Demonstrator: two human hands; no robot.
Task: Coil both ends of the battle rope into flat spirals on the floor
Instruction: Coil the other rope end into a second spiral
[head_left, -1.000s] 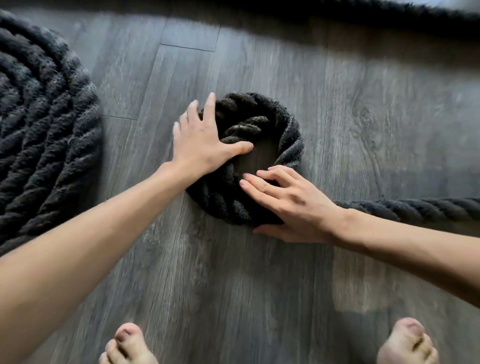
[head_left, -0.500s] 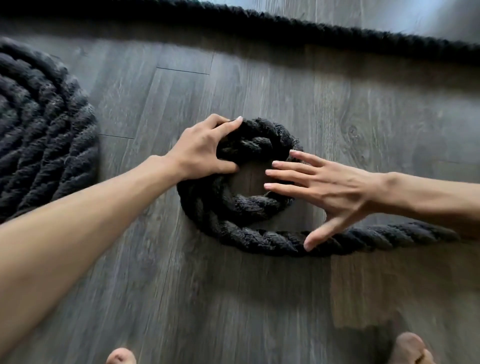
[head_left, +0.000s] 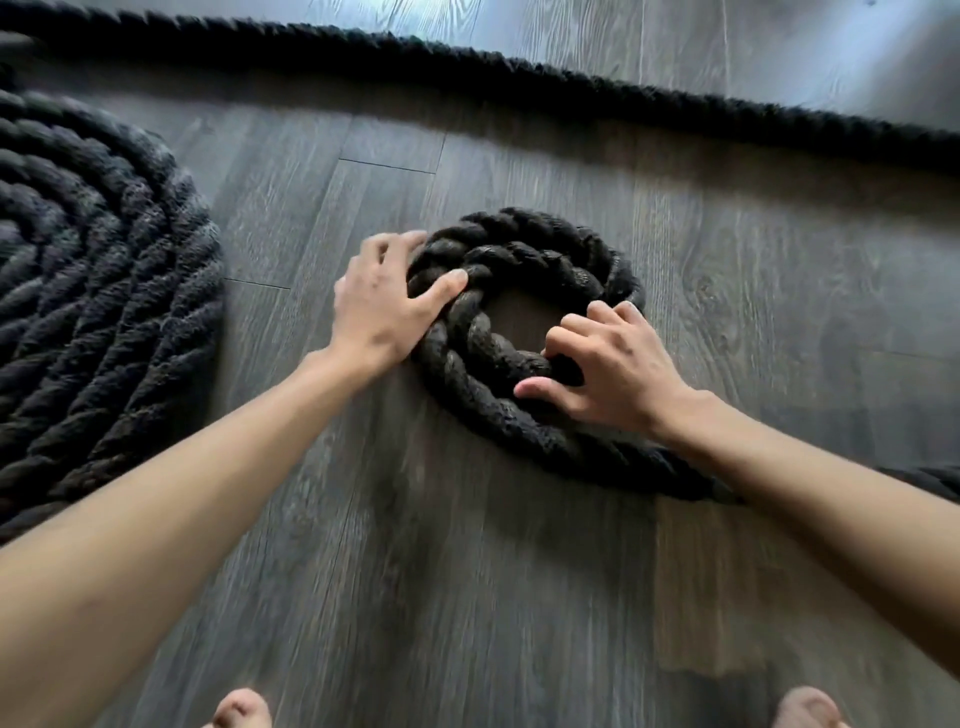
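Your right hand (head_left: 608, 364) has curled down, now gripping the inner turn of the small coil (head_left: 519, 249); your left hand (head_left: 384, 306) clutches its left edge.

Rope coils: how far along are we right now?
Done: the large spiral at left looks wound and flat. In hand: the small coil, about two turns with an open centre, gripped by the left hand and right hand. Left: winding in the loose tail at right and the long run across the top.

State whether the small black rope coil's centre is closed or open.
Open: grey wood floor shows through the middle of the small black rope coil.
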